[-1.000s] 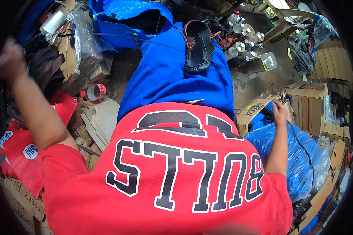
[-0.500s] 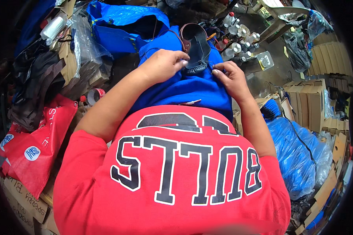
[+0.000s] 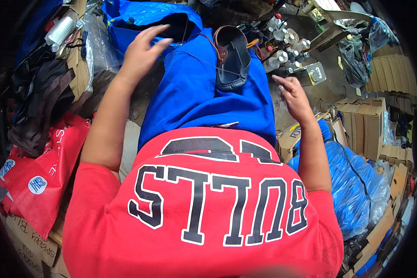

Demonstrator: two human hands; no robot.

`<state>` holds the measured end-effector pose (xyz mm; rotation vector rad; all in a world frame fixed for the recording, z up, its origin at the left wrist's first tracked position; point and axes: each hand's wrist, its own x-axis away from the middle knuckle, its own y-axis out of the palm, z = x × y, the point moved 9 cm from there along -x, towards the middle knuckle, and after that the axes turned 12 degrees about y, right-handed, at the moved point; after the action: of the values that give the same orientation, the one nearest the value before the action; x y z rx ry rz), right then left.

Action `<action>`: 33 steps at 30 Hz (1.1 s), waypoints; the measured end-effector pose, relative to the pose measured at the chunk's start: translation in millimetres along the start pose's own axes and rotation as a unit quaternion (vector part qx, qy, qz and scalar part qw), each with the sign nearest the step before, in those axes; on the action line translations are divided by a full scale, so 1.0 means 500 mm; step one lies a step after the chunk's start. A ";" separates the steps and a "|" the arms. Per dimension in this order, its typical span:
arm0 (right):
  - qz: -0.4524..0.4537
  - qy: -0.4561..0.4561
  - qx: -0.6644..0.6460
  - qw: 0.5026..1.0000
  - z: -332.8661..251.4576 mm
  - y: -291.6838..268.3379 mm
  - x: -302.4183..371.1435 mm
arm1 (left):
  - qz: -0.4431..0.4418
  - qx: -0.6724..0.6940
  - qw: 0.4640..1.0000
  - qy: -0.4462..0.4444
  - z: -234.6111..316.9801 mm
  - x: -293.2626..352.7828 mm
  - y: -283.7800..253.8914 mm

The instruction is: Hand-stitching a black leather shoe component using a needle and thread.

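A black moccasin-style shoe (image 3: 232, 82) with a gathered toe seam rests on my blue-covered lap, its toe toward me. A brown leather strap (image 3: 222, 54) lies at its left side. Thin dark thread (image 3: 204, 62) stretches from the shoe toward both sides. Up and left of the shoe, near the blue bag, my left hand (image 3: 143, 52) is raised with thumb and forefinger apart; the thread runs toward its hidden curled fingers. Right of the shoe, my right hand (image 3: 292, 93) has bent fingers, with the thread's other end reaching its fingertips.
An open blue bag (image 3: 125, 34) lies ahead on the left. Several bottles (image 3: 282, 58) stand ahead right, beside a clear container (image 3: 316, 73). Cardboard (image 3: 363, 123) and a blue plastic bundle (image 3: 345, 185) are at right. A red bag (image 3: 51, 176) lies at left.
Both hands have moved apart from the shoe's toe, the left up and to the left, the right slightly outward. The thread is drawn out between them.
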<state>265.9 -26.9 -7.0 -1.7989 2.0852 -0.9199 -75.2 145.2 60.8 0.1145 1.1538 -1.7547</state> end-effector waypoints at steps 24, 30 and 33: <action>-0.086 -0.060 0.011 0.994 -0.121 0.064 -0.064 | -0.430 0.335 0.838 -0.017 0.169 -0.039 0.373; -0.076 -0.067 -0.046 0.994 -0.113 0.083 -0.052 | -0.432 0.348 0.832 -0.032 0.165 -0.035 0.376; -0.043 -0.088 -0.066 0.993 -0.119 0.084 -0.031 | -0.478 0.347 0.806 -0.027 0.170 -0.025 0.381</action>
<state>202.3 7.9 10.6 -1.9705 2.0146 -0.6308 110.9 80.8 -8.9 -0.1124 0.4324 -3.0092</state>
